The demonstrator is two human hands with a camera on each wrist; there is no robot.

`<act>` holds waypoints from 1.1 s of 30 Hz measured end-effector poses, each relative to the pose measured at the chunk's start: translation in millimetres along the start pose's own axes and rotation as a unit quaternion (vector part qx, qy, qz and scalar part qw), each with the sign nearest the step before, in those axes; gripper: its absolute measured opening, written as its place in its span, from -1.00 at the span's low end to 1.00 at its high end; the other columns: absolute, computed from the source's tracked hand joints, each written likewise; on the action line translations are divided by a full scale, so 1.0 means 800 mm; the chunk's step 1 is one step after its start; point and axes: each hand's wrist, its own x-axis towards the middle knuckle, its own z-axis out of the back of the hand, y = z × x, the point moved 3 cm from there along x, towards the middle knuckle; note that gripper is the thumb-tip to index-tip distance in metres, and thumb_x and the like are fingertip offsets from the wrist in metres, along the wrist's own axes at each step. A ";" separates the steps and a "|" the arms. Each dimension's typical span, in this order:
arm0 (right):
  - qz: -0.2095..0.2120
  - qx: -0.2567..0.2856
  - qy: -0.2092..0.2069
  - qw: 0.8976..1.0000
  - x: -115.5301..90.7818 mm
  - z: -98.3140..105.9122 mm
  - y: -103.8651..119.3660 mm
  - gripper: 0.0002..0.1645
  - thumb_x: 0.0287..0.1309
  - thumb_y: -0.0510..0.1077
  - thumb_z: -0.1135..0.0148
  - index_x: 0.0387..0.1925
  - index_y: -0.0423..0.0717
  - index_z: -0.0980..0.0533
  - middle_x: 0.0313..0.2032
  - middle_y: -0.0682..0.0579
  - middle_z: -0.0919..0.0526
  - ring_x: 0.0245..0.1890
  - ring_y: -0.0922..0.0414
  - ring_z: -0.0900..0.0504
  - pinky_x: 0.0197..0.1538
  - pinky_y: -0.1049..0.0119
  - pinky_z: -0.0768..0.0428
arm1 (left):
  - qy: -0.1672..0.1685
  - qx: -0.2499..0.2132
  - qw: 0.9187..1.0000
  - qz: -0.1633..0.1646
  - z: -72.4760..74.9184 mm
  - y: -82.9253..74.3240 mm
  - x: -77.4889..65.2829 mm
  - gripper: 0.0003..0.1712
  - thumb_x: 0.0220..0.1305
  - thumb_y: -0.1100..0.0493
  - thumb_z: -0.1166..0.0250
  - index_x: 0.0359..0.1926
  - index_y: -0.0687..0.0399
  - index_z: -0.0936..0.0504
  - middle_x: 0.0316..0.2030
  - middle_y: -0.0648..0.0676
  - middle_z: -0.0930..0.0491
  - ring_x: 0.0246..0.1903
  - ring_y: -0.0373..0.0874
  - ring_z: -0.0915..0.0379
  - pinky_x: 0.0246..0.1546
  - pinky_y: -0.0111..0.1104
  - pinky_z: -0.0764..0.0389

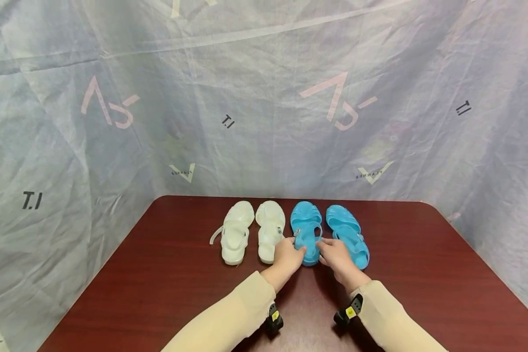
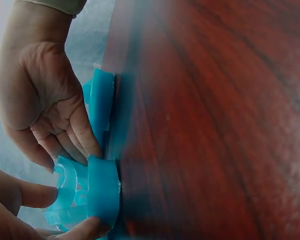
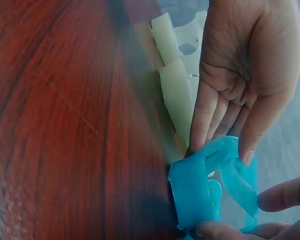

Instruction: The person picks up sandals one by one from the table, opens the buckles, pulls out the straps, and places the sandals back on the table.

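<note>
Pointing its toe at the far edge, the inner blue sandal (image 1: 307,237) is third from the left in a row of four; whether its heel touches the surface (image 1: 171,274) is hard to tell. Left hand (image 1: 287,256) and right hand (image 1: 338,259) each pinch one side of its heel end, thumb toward the strap and fingers low by the sole. Gripping both flanks at once probably lets its angle be steered evenly, without twisting the soft shoe.

Room is tight around it: the inner white sandal (image 1: 270,215) is just beside the left hand, and the outer blue sandal (image 1: 344,231), slanted with its heel to the right, crowds the right hand, so either could be nudged. Farther left is the outer white sandal (image 1: 234,237), its loose strap (image 1: 216,235) sticking out sideways. Behind the row hangs a printed grey sheet (image 1: 264,98).
</note>
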 end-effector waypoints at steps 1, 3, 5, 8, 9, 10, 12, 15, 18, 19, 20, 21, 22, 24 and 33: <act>0.000 0.000 0.001 1.000 0.001 0.000 -0.001 -0.36 0.44 -0.18 0.11 0.38 -0.51 -0.08 0.40 -0.40 -0.09 0.33 -0.18 -0.31 0.26 -0.04 -0.44 | -0.001 0.000 1.000 0.000 0.000 0.000 0.000 -0.53 0.25 0.20 -0.32 0.08 0.45 -0.56 -0.01 0.32 -0.63 0.02 0.13 -0.57 -0.02 -0.15 -0.62; -0.002 0.002 0.002 1.000 0.003 0.000 -0.001 -0.35 0.44 -0.18 0.11 0.38 -0.51 -0.07 0.41 -0.41 -0.08 0.35 -0.20 -0.27 0.27 -0.05 -0.42 | -0.003 0.002 1.000 0.001 -0.001 0.001 0.001 -0.52 0.24 0.19 -0.33 0.08 0.45 -0.56 0.00 0.32 -0.63 0.02 0.13 -0.56 -0.01 -0.15 -0.61; -0.003 0.003 0.002 1.000 0.004 -0.001 0.000 -0.36 0.44 -0.18 0.12 0.38 -0.51 -0.07 0.41 -0.41 -0.07 0.36 -0.20 -0.26 0.27 -0.05 -0.42 | -0.006 0.001 1.000 0.003 -0.001 0.002 0.003 -0.52 0.24 0.19 -0.33 0.09 0.46 -0.56 0.01 0.32 -0.62 0.04 0.13 -0.56 0.01 -0.14 -0.60; -0.007 0.004 -0.002 1.000 0.004 -0.001 -0.001 -0.35 0.44 -0.19 0.11 0.38 -0.51 -0.07 0.41 -0.40 -0.07 0.36 -0.20 -0.26 0.28 -0.05 -0.41 | -0.007 0.001 1.000 0.001 -0.003 0.003 0.004 -0.51 0.24 0.19 -0.33 0.09 0.47 -0.55 0.01 0.33 -0.62 0.04 0.13 -0.55 0.01 -0.14 -0.60; -0.006 0.004 -0.003 1.000 0.004 -0.001 -0.001 -0.36 0.44 -0.19 0.12 0.38 -0.52 -0.07 0.41 -0.41 -0.07 0.36 -0.21 -0.26 0.28 -0.06 -0.41 | -0.007 0.000 1.000 0.001 -0.003 0.003 0.004 -0.51 0.24 0.19 -0.33 0.09 0.47 -0.55 0.01 0.33 -0.62 0.04 0.13 -0.55 0.02 -0.14 -0.60; -0.006 0.004 -0.004 1.000 0.004 -0.001 -0.001 -0.36 0.43 -0.19 0.12 0.38 -0.52 -0.06 0.41 -0.41 -0.06 0.36 -0.21 -0.26 0.28 -0.06 -0.41 | -0.008 -0.002 1.000 0.001 -0.004 0.004 0.004 -0.50 0.24 0.19 -0.33 0.09 0.47 -0.54 0.01 0.33 -0.62 0.04 0.13 -0.55 0.02 -0.13 -0.60; -0.006 0.002 -0.006 1.000 0.004 -0.001 -0.001 -0.35 0.43 -0.20 0.11 0.38 -0.53 -0.07 0.41 -0.42 -0.07 0.35 -0.20 -0.27 0.28 -0.06 -0.40 | -0.008 -0.002 1.000 -0.001 -0.004 0.005 0.003 -0.49 0.24 0.19 -0.33 0.10 0.48 -0.54 0.01 0.34 -0.61 0.05 0.14 -0.55 0.02 -0.13 -0.60; -0.004 0.001 -0.007 1.000 0.005 -0.002 -0.001 -0.35 0.43 -0.19 0.11 0.38 -0.53 -0.06 0.40 -0.43 -0.06 0.34 -0.20 -0.28 0.28 -0.07 -0.40 | -0.008 -0.006 1.000 -0.002 -0.004 0.005 0.003 -0.49 0.24 0.19 -0.33 0.11 0.49 -0.53 0.02 0.35 -0.60 0.06 0.15 -0.54 0.03 -0.13 -0.59; -0.002 0.005 -0.003 1.000 0.006 -0.001 0.000 -0.35 0.44 -0.19 0.11 0.38 -0.52 -0.06 0.40 -0.42 -0.07 0.34 -0.21 -0.29 0.28 -0.06 -0.40 | -0.004 -0.009 1.000 -0.005 -0.003 0.005 0.004 -0.48 0.26 0.19 -0.31 0.13 0.50 -0.51 0.05 0.36 -0.59 0.08 0.16 -0.52 0.04 -0.12 -0.58; -0.001 0.009 -0.001 1.000 0.005 -0.001 0.000 -0.35 0.44 -0.19 0.12 0.38 -0.52 -0.06 0.40 -0.42 -0.07 0.35 -0.21 -0.27 0.28 -0.06 -0.40 | -0.003 -0.009 1.000 -0.006 -0.003 0.005 0.005 -0.48 0.26 0.19 -0.31 0.13 0.50 -0.51 0.05 0.36 -0.59 0.08 0.16 -0.52 0.05 -0.11 -0.58; 0.000 0.014 0.003 1.000 0.005 0.000 0.000 -0.36 0.45 -0.19 0.12 0.38 -0.53 -0.06 0.40 -0.43 -0.07 0.36 -0.22 -0.26 0.28 -0.06 -0.39 | -0.002 -0.011 1.000 -0.006 -0.003 0.005 0.005 -0.47 0.27 0.19 -0.30 0.14 0.50 -0.50 0.06 0.36 -0.58 0.09 0.16 -0.52 0.05 -0.11 -0.58; 0.000 0.019 0.006 1.000 0.005 0.000 0.000 -0.36 0.45 -0.19 0.13 0.38 -0.52 -0.05 0.40 -0.44 -0.08 0.37 -0.23 -0.25 0.28 -0.06 -0.39 | -0.002 -0.010 1.000 -0.008 -0.002 0.006 0.005 -0.47 0.27 0.19 -0.31 0.14 0.50 -0.50 0.05 0.36 -0.59 0.08 0.16 -0.52 0.05 -0.11 -0.58; 0.002 0.022 0.010 1.000 0.005 0.000 0.001 -0.36 0.45 -0.19 0.13 0.38 -0.53 -0.05 0.40 -0.44 -0.08 0.37 -0.24 -0.23 0.28 -0.06 -0.38 | -0.002 -0.013 1.000 -0.008 -0.002 0.006 0.005 -0.48 0.27 0.19 -0.30 0.14 0.49 -0.51 0.04 0.35 -0.59 0.07 0.16 -0.53 0.05 -0.11 -0.58; 0.002 0.028 0.016 0.999 0.005 0.001 0.001 -0.36 0.46 -0.19 0.15 0.39 -0.52 -0.04 0.39 -0.45 -0.09 0.38 -0.25 -0.21 0.28 -0.06 -0.38 | -0.002 -0.023 1.000 -0.004 -0.003 0.007 0.005 -0.49 0.27 0.18 -0.30 0.14 0.46 -0.52 0.03 0.33 -0.61 0.06 0.14 -0.54 0.04 -0.13 -0.59; -0.008 0.032 0.019 0.999 0.003 0.005 0.002 -0.37 0.45 -0.21 0.16 0.37 -0.55 -0.06 0.35 -0.49 -0.16 0.35 -0.29 -0.25 0.28 -0.06 -0.39 | -0.006 -0.099 0.994 0.040 -0.007 0.011 -0.001 -0.54 0.29 0.19 -0.29 0.14 0.34 -0.54 -0.01 0.26 -0.63 0.03 0.09 -0.55 -0.01 -0.18 -0.60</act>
